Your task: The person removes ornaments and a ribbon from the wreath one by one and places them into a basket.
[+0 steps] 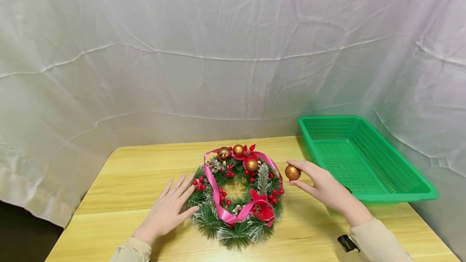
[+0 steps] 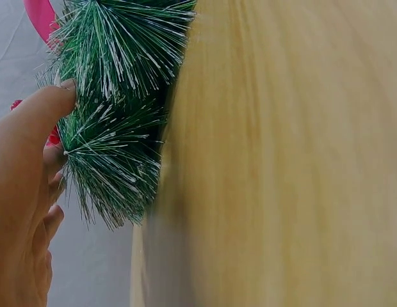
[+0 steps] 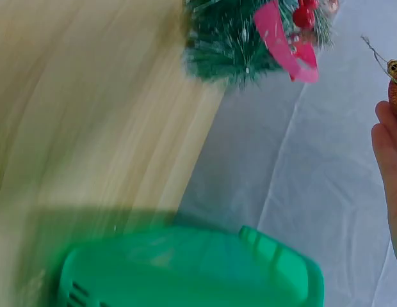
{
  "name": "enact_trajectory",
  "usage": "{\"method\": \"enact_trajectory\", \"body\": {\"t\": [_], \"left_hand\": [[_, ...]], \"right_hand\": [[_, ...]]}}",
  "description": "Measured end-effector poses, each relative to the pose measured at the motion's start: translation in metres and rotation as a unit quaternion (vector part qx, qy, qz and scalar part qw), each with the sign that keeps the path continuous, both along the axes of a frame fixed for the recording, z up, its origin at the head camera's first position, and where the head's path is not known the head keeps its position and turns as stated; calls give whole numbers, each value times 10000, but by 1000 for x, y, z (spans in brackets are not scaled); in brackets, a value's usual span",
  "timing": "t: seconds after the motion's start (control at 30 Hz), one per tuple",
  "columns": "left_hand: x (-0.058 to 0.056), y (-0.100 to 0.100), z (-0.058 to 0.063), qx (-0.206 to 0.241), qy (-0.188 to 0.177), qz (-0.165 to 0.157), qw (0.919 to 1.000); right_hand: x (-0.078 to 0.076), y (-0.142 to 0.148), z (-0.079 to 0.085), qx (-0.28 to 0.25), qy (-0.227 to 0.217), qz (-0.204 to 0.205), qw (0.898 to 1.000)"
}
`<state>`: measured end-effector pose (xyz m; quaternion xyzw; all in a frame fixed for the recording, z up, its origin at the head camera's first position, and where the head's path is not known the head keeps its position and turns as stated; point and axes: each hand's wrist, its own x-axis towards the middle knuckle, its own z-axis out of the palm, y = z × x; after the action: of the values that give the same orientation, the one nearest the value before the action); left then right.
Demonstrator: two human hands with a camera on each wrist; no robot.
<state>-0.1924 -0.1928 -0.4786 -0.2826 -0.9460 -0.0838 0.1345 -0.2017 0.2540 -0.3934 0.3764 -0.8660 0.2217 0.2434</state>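
A green wreath (image 1: 205, 219) with frosted tips lies on the table, bearing red berries (image 1: 273, 197), red poinsettias (image 1: 263, 209) and a pink ribbon (image 1: 225, 214). Gold and bronze balls sit on its far side, among them a glittery one (image 1: 252, 165). My left hand (image 1: 165, 213) rests at the wreath's left edge, fingers spread and straight, with the thumb against the green needles (image 2: 112, 128). To the right of the wreath, my right hand (image 1: 327, 187) pinches a glittery gold Christmas ball (image 1: 293, 172) between thumb and fingers. A thin string loop (image 3: 376, 52) hangs from its gold cap.
A green plastic basket (image 1: 364, 197) with perforated walls stands at the table's right, beyond my right hand. Near my right sleeve is a small black object (image 1: 347, 243). Pale grey cloth (image 1: 233, 84) hangs behind the wooden table (image 1: 145, 161).
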Motion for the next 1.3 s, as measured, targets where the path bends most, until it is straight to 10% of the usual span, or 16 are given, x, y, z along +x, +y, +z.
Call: {"method": "enact_trajectory", "body": {"t": [1.3], "left_hand": [[-1,-2,-4,291,-63,-33,9995]], "right_hand": [[9,126,3,105,-1092,-1955,9746]]}}
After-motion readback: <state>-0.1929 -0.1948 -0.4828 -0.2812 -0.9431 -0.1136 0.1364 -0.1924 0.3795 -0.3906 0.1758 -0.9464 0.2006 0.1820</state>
